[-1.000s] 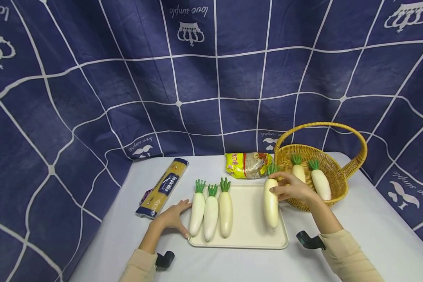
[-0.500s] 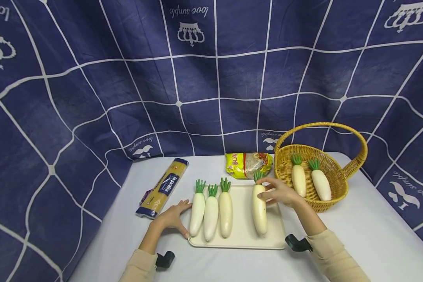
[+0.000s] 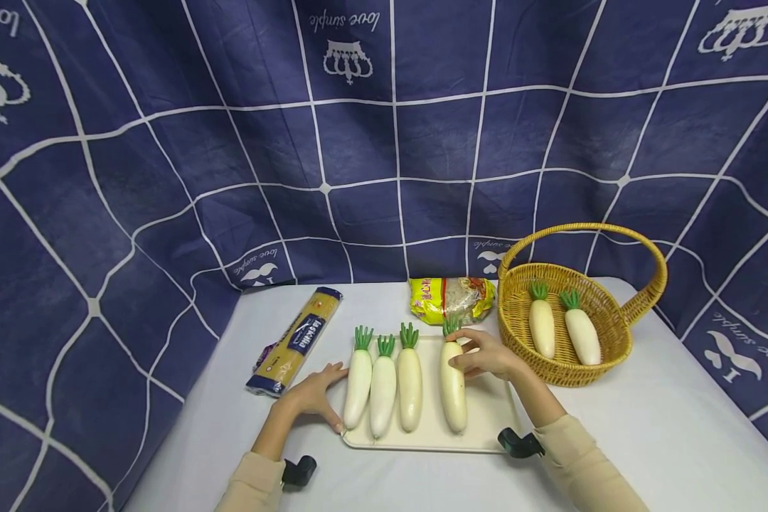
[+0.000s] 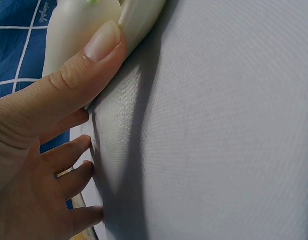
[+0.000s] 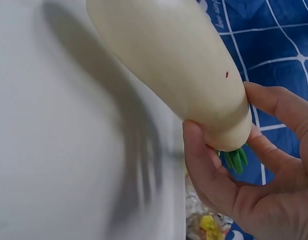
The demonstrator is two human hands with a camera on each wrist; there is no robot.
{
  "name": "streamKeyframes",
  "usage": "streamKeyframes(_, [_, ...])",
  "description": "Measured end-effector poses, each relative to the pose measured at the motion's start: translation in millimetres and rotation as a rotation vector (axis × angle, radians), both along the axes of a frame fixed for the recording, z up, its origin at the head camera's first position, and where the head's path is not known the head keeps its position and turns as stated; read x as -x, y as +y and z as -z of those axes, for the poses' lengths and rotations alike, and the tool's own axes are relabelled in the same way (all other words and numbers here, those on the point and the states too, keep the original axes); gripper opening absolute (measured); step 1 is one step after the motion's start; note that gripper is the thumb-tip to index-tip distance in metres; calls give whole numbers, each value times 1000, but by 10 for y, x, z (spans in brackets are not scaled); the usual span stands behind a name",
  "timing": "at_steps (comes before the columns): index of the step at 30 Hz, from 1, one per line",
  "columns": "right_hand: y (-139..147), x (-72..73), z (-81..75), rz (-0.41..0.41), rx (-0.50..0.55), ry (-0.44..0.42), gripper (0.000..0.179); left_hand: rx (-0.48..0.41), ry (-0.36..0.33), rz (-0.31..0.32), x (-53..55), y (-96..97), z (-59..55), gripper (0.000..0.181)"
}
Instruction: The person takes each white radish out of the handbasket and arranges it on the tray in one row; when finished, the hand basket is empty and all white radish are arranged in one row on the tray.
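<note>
1. The right hand (image 3: 486, 355) holds a white radish (image 3: 453, 387) near its green-topped end; in the right wrist view the fingers (image 5: 214, 175) and thumb curl round that end, a firm grasp.
2. Change over the last second: this radish has travelled leftward across the tray (image 3: 486, 419), from the tray's right edge beside the basket (image 3: 614, 341) to a spot near the row of three radishes (image 3: 384, 380). The right arm has come across with it.
3. The radish now lies lengthwise over the tray, roughly parallel to the row, a small gap apart from the nearest one. Whether its far end rests on the tray cannot be told.
4. The left hand (image 3: 313, 395) has not moved: it rests flat on the table (image 3: 646, 427) at the tray's left edge, fingers relaxed, thumb (image 4: 88, 65) against the edge beside the leftmost radish. It grips nothing.
5. Judgement: the radish appears about to join the row as a fourth; two radishes remain in the basket.
6. Unchanged: the pasta packet (image 3: 297, 340) and noodle bag (image 3: 451, 300) behind the tray.
</note>
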State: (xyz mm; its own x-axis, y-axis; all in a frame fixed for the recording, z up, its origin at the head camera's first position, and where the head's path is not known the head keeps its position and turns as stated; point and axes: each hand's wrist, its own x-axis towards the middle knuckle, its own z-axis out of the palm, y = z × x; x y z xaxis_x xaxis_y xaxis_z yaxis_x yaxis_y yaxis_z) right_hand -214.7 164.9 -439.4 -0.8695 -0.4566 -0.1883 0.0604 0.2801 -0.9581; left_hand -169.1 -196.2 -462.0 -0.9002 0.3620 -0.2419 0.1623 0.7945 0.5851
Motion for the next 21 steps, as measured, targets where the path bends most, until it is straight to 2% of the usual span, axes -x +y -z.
streamKeyframes(8, [-124,21,80,4,17,-30,52,4,-9,-3,7,4,-4,106])
streamKeyframes(21, [-292,44,173,-7,34,-24,53,16,11,-9,11,12,16,106])
